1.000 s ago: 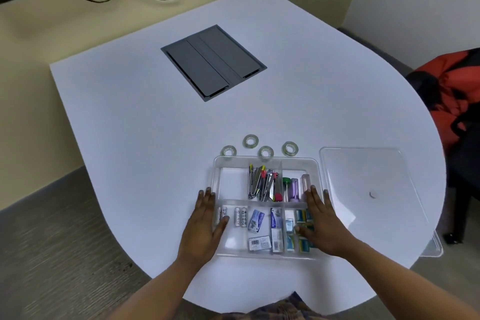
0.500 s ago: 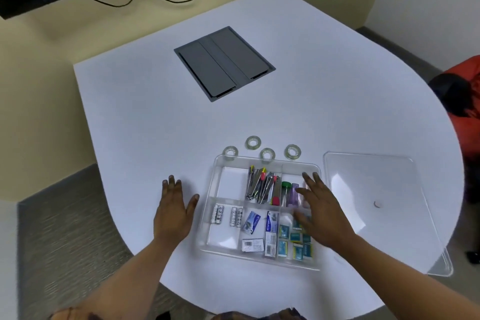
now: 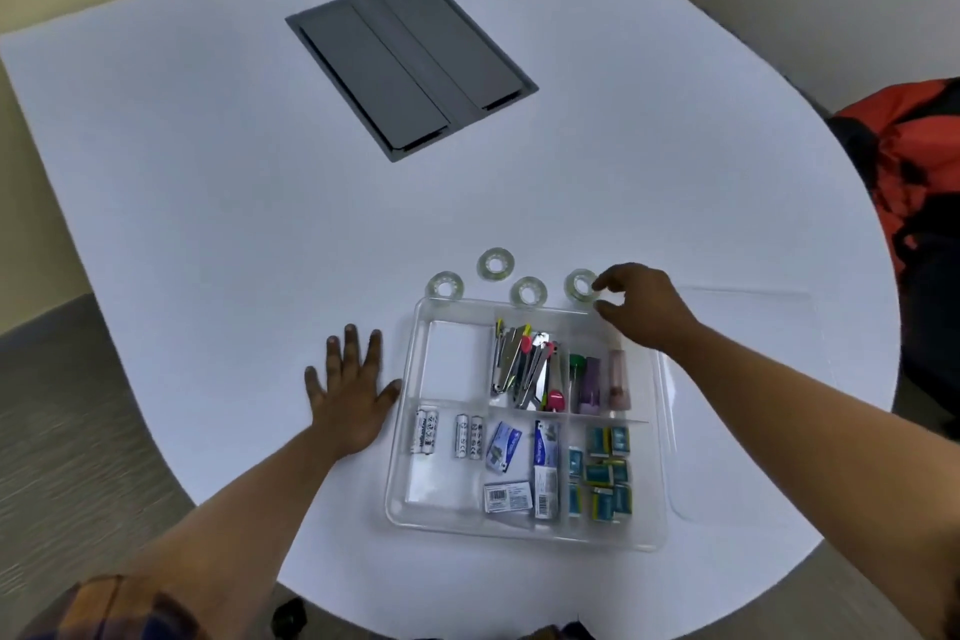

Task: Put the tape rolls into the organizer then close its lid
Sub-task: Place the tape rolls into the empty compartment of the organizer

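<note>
Several clear tape rolls lie on the white table just beyond the clear organizer [image 3: 410, 431]: one at the left [image 3: 445, 286], one further back [image 3: 496, 265], one in the middle [image 3: 529, 291] and one at the right [image 3: 581, 284]. My right hand [image 3: 644, 309] reaches over the organizer's far right corner, thumb and fingers apart at the rightmost roll, fingertips touching its edge. My left hand [image 3: 349, 390] lies flat on the table left of the organizer, fingers spread. The organizer's top left compartment is bare. Its clear lid [image 3: 753, 405] lies flat to the right.
The organizer holds batteries, staplers, small boxes and tubes in its other compartments. A grey cable hatch [image 3: 410, 62] is set into the table further back. An orange and black bag [image 3: 914, 161] sits beyond the table's right edge.
My right hand moved from the organizer's right side forward to the rightmost tape roll. My left hand left the organizer and settled flat on the table beside it.
</note>
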Motion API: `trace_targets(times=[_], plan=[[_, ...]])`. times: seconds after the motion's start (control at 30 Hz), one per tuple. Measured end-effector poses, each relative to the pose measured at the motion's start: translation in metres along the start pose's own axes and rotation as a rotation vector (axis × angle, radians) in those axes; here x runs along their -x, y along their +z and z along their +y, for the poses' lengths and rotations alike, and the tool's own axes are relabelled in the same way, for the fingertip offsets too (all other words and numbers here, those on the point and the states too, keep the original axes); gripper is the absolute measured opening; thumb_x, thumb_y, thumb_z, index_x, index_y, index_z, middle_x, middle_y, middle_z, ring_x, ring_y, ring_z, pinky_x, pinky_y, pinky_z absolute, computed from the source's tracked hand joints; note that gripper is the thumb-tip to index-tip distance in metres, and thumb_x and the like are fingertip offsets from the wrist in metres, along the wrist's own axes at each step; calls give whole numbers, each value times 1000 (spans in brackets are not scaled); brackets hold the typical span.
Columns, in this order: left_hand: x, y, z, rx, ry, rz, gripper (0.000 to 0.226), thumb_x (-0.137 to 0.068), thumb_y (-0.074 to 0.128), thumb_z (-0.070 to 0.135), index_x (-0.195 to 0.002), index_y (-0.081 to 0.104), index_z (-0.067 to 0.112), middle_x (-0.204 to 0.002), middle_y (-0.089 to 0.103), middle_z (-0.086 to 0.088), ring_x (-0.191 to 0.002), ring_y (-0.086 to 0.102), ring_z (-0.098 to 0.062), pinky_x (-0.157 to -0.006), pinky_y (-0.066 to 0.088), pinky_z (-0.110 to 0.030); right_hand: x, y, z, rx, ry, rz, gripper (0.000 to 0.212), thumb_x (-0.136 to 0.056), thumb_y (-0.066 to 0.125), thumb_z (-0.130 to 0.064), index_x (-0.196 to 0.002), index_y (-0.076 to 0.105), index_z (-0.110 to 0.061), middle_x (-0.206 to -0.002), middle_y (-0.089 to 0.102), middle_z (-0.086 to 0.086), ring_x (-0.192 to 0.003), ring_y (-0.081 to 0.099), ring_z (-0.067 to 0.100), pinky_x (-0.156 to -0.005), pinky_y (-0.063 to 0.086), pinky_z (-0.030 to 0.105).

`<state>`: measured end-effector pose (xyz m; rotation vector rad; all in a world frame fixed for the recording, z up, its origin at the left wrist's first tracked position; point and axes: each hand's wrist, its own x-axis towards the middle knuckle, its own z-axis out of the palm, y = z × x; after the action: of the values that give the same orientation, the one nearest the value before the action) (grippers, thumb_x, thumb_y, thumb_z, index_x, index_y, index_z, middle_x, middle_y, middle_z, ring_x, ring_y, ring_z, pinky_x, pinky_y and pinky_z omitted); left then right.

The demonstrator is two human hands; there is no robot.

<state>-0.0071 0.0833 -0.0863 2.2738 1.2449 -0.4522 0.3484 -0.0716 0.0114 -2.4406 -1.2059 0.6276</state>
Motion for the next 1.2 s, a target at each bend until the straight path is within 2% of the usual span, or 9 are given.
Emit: trace_targets(times=[0.13, 0.33, 0.57, 0.73, 0.8, 0.87, 0.97, 1.07, 1.2], plan=[[-4, -1, 0, 1, 12, -55, 74, -90, 20, 62, -132, -37, 39, -141, -47, 9, -137, -37, -19, -111, -10, -59, -27, 7, -5, -16, 157, 34, 30, -78, 75, -26, -104, 67, -13, -112, 68, 8, -100, 64, 24, -86, 50, 35], [-1, -2, 5, -7, 16, -95, 75, -91, 20, 61, -131, -39, 37, -140, -49, 8, -135, -40, -20, -111, -10, -60, -50, 22, -11, 74, 325, -24, 56, -73, 77, -37, -119, 60, -10, -121, 63, 11, -113, 57, 30, -88, 46, 35], [4, -6, 2, -12, -1, -112, 75, -92, 20, 59, -130, -40, 38, -140, -51, 8, -129, -46, -17, -111, -11, -59, -58, 31, -17, 141, 387, 3, 46, -65, 78, -25, -106, 63, -11, -107, 64, 11, -97, 62, 31, -75, 49, 32], [7, -12, 8, -16, -15, -118, 74, -93, 20, 58, -129, -42, 38, -139, -52, 7, -127, -47, -16, -111, -12, -58, -43, 23, -51, -162, 131, 170, 48, -65, 81, -23, -109, 63, -13, -110, 63, 8, -93, 65, 24, -76, 53, 32], [8, -12, 10, -19, -13, -121, 74, -93, 20, 58, -129, -42, 37, -139, -52, 7, -127, -48, -17, -111, -13, -58, -22, 24, -72, -266, -26, 150, 50, -65, 83, -25, -110, 62, -20, -109, 60, 0, -88, 65, 11, -70, 51, 19], [7, -14, 13, -18, -10, -128, 73, -94, 20, 57, -131, -41, 37, -140, -51, 6, -129, -46, -19, -111, -13, -58, -1, 29, -91, -274, -132, 62, 53, -65, 84, -32, -112, 60, -24, -108, 59, -6, -87, 62, 4, -69, 51, 17], [6, -16, 16, -20, -14, -120, 73, -94, 18, 57, -132, -40, 36, -141, -50, 6, -131, -44, -20, -111, -12, -58, 21, 38, -113, -88, -209, -122, 59, -65, 83, -40, -118, 58, -30, -113, 60, -9, -94, 60, 10, -77, 52, 31], [8, -15, 14, -18, -19, -131, 73, -94, 19, 57, -133, -39, 36, -142, -49, 5, -132, -44, -20, -111, -12, -58, 29, 51, -123, 153, -274, -246, 60, -70, 78, -48, -123, 58, -30, -120, 60, -7, -106, 59, 19, -81, 51, 34], [9, -15, 13, -18, -23, -129, 73, -94, 20, 57, -133, -38, 35, -141, -49, 5, -134, -42, -21, -111, -12, -58, 27, 70, -134, 394, -340, -298, 57, -76, 70, -56, -121, 59, -23, -115, 62, -1, -100, 62, 25, -73, 48, 35]])
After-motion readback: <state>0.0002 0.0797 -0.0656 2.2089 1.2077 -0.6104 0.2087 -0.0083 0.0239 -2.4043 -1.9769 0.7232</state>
